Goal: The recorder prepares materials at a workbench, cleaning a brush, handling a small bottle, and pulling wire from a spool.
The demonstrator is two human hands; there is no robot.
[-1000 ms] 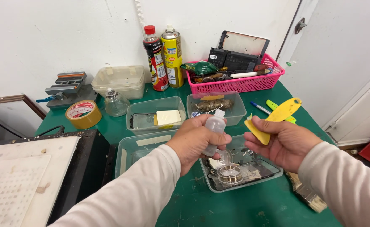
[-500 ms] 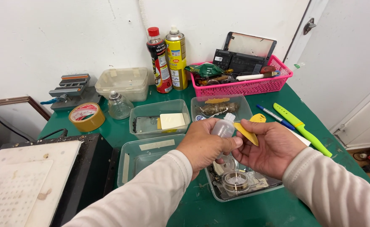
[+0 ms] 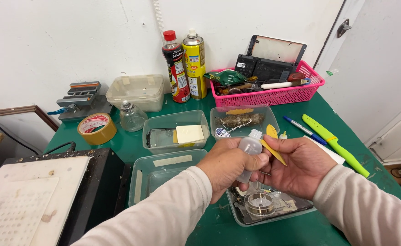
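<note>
Left hand (image 3: 228, 166) closed around small clear bottle (image 3: 249, 148), right hand (image 3: 300, 166) half-curled, pinching yellow pry tool (image 3: 273, 150)

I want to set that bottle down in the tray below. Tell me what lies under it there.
A wire spool sits in the tray right under the bottle, which the left hand holds. The right hand, holding a yellow pick, hangs over the tray too.

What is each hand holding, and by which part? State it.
The left hand grips a small clear plastic bottle around its body, neck and open top sticking out. The right hand holds a flat yellow tool by its lower end.
</note>
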